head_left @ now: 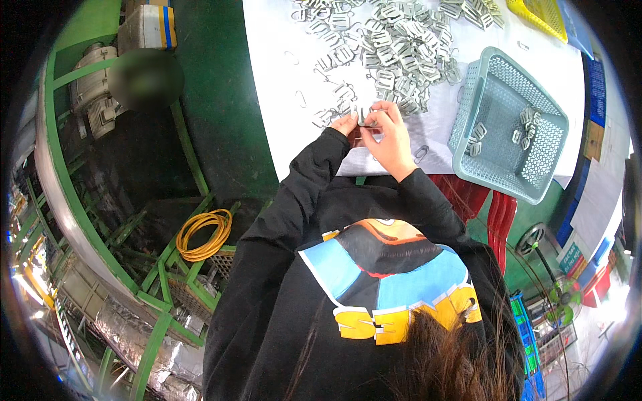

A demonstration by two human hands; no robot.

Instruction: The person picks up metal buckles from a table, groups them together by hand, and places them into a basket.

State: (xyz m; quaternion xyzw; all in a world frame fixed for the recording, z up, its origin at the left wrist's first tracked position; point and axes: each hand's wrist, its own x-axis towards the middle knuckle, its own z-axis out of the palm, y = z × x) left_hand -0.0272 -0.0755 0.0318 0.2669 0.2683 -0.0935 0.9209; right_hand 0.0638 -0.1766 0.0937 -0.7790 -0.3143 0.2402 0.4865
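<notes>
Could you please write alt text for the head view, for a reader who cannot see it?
A person's left-hand grip and right-hand grip appear to hold a small metal piece at a white table. Beyond lies a heap of similar pieces; to the right, a gray-blue perforated basket contains several more.

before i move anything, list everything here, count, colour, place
clips: many, silver-grey, piled on table, some in grey basket
table: one, white, upper centre
grey basket: one, grey-blue, table's right side
yellow basket: one, yellow, table's far right
box: one, white with blue stripe, upper left
motor: one, grey, upper left
frame: count unclear, green, left
coil: one, yellow, on frame
seat: count unclear, red, by table's near edge
wheel: one, dark grey, right
sweater: one, black with print, centre
left hand: one, bare, by clips
right hand: one, bare, beside left
</notes>
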